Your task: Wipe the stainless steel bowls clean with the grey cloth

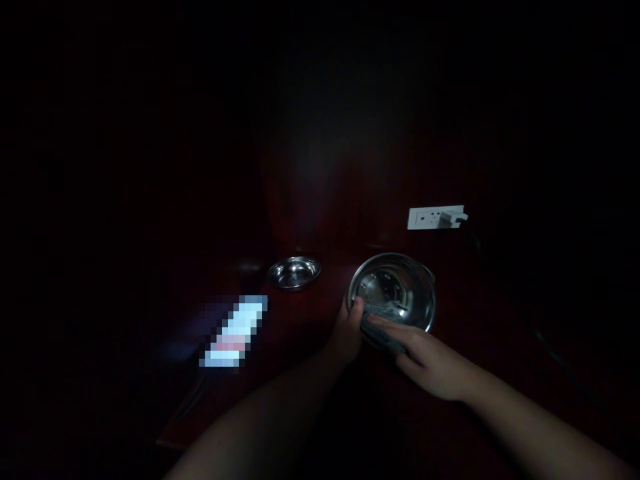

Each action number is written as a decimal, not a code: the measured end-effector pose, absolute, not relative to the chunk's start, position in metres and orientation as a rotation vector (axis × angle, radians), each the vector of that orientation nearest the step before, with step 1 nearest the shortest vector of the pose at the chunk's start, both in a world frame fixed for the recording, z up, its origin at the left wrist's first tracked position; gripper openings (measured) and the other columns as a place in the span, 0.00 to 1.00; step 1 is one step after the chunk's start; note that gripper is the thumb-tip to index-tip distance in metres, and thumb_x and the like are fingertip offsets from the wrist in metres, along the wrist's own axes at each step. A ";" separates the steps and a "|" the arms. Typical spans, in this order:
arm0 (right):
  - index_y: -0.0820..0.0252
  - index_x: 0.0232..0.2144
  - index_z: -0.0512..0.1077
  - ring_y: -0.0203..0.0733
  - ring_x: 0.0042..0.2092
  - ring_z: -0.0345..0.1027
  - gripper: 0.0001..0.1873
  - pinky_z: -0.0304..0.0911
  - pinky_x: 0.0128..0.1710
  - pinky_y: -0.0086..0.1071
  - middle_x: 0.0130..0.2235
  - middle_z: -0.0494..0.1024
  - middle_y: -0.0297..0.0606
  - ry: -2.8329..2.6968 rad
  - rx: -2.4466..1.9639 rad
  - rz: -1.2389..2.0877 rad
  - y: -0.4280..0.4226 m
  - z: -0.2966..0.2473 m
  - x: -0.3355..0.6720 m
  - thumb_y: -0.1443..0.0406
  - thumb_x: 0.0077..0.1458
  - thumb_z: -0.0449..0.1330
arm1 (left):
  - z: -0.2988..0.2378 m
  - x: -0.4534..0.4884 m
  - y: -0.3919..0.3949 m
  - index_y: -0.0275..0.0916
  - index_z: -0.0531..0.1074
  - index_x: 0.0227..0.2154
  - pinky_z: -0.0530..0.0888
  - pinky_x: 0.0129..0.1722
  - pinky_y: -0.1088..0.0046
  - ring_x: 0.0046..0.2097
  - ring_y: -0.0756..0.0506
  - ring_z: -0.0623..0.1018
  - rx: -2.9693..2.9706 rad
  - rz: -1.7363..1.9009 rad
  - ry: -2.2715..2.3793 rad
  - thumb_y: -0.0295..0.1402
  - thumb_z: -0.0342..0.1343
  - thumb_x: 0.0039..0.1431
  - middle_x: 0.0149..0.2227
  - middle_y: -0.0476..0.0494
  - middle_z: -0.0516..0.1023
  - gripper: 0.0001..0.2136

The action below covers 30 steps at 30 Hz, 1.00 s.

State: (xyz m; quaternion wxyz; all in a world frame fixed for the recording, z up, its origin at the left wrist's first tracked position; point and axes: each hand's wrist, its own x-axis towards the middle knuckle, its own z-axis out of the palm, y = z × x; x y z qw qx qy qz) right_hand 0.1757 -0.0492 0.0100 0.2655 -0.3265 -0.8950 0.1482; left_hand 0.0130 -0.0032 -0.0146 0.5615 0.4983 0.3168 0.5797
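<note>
A shiny metal bowl point(420, 293) is tilted with its open side toward me, over the dark red table. At its left rim my left hand point(349, 330) is closed, the thumb over the edge and the other fingers hidden behind the bowl. My right hand point(433, 360) presses a grey-green cloth point(383, 333) against the near rim. Its fingers lie along the cloth, and part of the cloth reaches inside the bowl.
A small shallow metal dish point(295, 273) stands on the table point(295, 327), left of the bowl. Nearer me on the left lies a bright, pixelated screen point(235, 333) with a cable below it. A white wall socket point(435, 217) holds a plug at the back right. Surroundings are very dark.
</note>
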 end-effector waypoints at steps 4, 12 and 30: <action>0.63 0.61 0.58 0.46 0.65 0.49 0.40 0.49 0.63 0.49 0.63 0.59 0.46 -2.374 -0.919 0.272 -0.051 0.007 0.170 0.79 0.43 0.49 | -0.017 0.012 -0.010 0.36 0.70 0.49 0.60 0.59 0.58 0.58 0.38 0.68 1.193 1.196 0.575 0.52 0.48 0.57 0.52 0.36 0.73 0.27; 0.67 0.54 0.67 0.52 0.66 0.44 0.30 0.48 0.62 0.54 0.61 0.62 0.49 -2.230 -1.075 -0.170 -0.039 0.011 0.178 0.74 0.45 0.52 | -0.007 0.016 -0.021 0.41 0.59 0.59 0.58 0.61 0.56 0.61 0.37 0.65 1.206 1.108 0.377 0.45 0.56 0.54 0.57 0.37 0.69 0.31; 0.68 0.55 0.65 0.52 0.66 0.45 0.30 0.47 0.64 0.48 0.63 0.57 0.50 -2.209 -1.374 -0.101 -0.032 0.017 0.187 0.70 0.47 0.55 | -0.014 0.009 -0.009 0.40 0.63 0.54 0.67 0.52 0.60 0.51 0.39 0.73 1.131 1.107 0.473 0.31 0.60 0.46 0.50 0.40 0.74 0.29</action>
